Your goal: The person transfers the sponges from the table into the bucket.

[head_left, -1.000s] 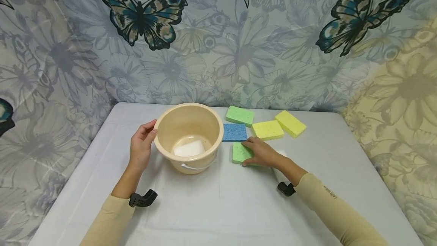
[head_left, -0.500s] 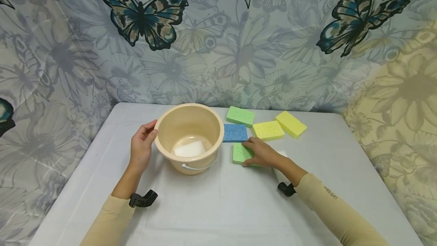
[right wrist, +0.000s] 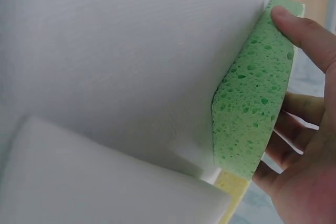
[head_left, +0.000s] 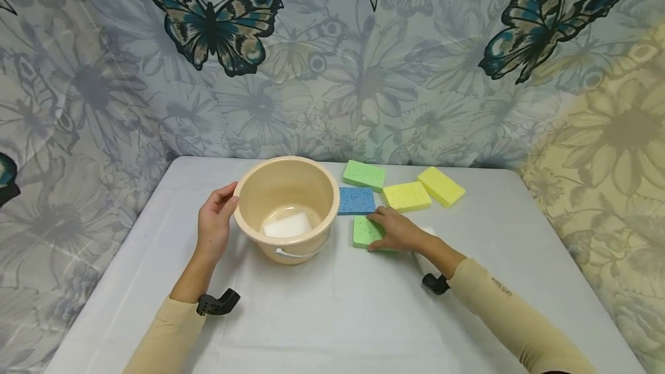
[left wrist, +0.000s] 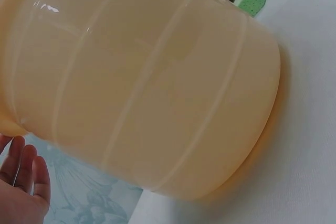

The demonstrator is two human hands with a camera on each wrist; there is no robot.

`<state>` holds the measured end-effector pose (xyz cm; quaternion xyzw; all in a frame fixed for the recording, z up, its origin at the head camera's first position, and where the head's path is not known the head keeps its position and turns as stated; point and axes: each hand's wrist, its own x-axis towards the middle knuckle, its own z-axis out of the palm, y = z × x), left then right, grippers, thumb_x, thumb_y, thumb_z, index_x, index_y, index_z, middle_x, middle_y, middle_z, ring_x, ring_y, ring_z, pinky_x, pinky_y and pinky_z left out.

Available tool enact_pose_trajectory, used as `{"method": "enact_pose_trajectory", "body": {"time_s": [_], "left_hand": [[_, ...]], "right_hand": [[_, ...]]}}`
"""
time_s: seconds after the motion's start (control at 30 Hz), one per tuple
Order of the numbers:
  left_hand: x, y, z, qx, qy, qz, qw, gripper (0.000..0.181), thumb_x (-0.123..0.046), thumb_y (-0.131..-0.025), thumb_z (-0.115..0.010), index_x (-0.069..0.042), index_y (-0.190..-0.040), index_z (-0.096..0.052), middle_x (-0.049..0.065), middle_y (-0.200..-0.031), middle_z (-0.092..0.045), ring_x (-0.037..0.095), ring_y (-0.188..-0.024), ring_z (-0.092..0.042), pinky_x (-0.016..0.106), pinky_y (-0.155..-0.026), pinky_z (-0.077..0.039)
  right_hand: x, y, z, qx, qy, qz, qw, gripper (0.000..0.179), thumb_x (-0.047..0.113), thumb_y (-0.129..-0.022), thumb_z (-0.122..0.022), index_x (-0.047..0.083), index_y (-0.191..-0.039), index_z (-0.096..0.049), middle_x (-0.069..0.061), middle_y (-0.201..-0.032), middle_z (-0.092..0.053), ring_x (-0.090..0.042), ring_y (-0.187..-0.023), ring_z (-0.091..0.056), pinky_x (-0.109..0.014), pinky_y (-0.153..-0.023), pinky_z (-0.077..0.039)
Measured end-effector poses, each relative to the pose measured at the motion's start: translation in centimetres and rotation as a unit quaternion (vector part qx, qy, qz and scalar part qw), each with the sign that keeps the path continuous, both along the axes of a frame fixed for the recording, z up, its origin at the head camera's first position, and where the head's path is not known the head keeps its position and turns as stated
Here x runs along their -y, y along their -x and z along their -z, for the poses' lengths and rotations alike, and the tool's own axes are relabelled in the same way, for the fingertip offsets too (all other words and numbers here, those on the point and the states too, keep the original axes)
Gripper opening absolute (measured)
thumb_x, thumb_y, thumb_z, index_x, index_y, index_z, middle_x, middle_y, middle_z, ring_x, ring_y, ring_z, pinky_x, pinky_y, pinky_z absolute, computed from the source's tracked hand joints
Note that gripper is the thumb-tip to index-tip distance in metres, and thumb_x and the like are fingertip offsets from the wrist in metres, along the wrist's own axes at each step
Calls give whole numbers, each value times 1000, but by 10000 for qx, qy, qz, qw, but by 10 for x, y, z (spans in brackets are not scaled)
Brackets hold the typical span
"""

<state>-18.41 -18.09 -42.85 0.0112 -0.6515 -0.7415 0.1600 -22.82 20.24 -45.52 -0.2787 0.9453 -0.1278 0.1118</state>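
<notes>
A cream bucket (head_left: 291, 189) stands upright left of the middle of the table, a white block (head_left: 287, 225) lying on its bottom. My left hand (head_left: 215, 218) holds the bucket's rim at its left side, thumb against the rim. The left wrist view is mostly filled by the bucket's wall (left wrist: 147, 77), with my fingers at the rim in the lower left. Right of the bucket, my right hand (head_left: 395, 229) grips a green sponge (head_left: 365, 232) on the tabletop. In the right wrist view, the thumb presses one long edge of this sponge (right wrist: 254, 87), with fingers along the other.
Behind my right hand lie a blue sponge (head_left: 357, 201), another green sponge (head_left: 364, 174) and two yellow sponges (head_left: 407, 197). A white block (right wrist: 100, 177) sits close to my right wrist. The bucket's white handle (head_left: 298, 254) hangs down in front. A butterfly-patterned wall (head_left: 363, 97) backs the table.
</notes>
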Motion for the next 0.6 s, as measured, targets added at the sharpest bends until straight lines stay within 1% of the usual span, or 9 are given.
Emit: {"method": "enact_pose_trajectory", "body": {"time_s": [0.1,0.3,0.4,0.6], "left_hand": [[0,1,1,4,-26,9,10000,35,1,-97,-51,14,-129,-49,-13,-107,-64,2,-100,-61,10,-86,-52],[-1,2,1,-77,-68,68,9999,35,4,-96,-51,15,-129,-49,-14,-106,-65,2,-97,-61,11,-84,-52],[-1,2,1,-55,-59,84,9999,36,3,-96,-50,15,-130,-48,-14,-106,-64,2,-98,-61,10,-84,-52],[1,0,-1,10,-111,83,9999,36,3,-97,-50,15,-130,-48,-14,-106,-64,2,-99,-61,11,-85,-52]], "right_hand": [[-1,1,0,-14,28,-8,10000,81,47,-73,-83,-1,-132,-56,-13,-118,-58,-24,-104,-56,-40,-88,-51],[-3,1,-6,187,206,-19,9996,80,45,-72,-84,0,-133,-56,-14,-122,-57,-26,-110,-57,-43,-93,-51],[-1,1,-15,223,300,-84,9993,79,42,-73,-84,-1,-133,-55,-15,-125,-57,-28,-113,-56,-45,-95,-51],[4,7,-38,114,392,-140,9991,76,36,-75,-83,-1,-135,-53,-21,-132,-54,-36,-121,-54,-50,-100,-49]]}}
